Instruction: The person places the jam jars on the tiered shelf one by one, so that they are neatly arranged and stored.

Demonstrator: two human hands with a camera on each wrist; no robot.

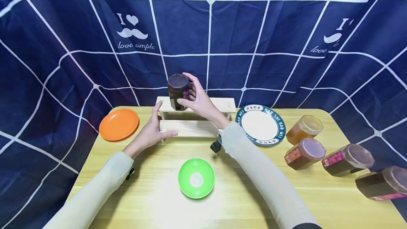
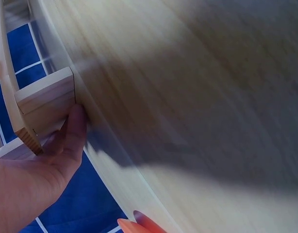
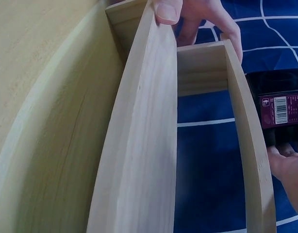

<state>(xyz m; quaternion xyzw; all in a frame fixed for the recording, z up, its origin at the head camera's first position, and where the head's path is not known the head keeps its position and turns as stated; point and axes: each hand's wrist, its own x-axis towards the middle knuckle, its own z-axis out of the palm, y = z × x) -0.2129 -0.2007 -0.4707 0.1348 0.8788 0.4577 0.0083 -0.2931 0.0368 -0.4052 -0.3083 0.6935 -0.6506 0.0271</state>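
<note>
"Holding the jar (image 1: 178,93) in your right hand (image 1: 203,101), you have your thumb against its near side and your fingers curled round behind, spread only as wide as the jar. But where is it?"

"At eleven o'clock from the middle of your shelf (image 1: 187,129), about upright, at the left part of the upper board (image 1: 224,102). I can't tell whether its base touches that board. Your right wrist view shows its purple label (image 3: 281,109) with a barcode."

"And your left hand (image 1: 152,130)?"

"It grips the shelf's nine-o'clock end, thumb and fingers well apart: your thumb is on the lower board (image 1: 200,129), your fingers by the upper board's end."

"What else surrounds your shelf?"

"A green bowl (image 1: 196,174) sits at six on your table (image 1: 133,200), an orange plate (image 1: 118,124) at nine, and a blue-rimmed plate (image 1: 259,124) at three, just beside the shelf. Beyond that, between three and four, you have four other jars (image 1: 348,160). A blue curtain (image 1: 178,24) hangs at twelve."
</note>
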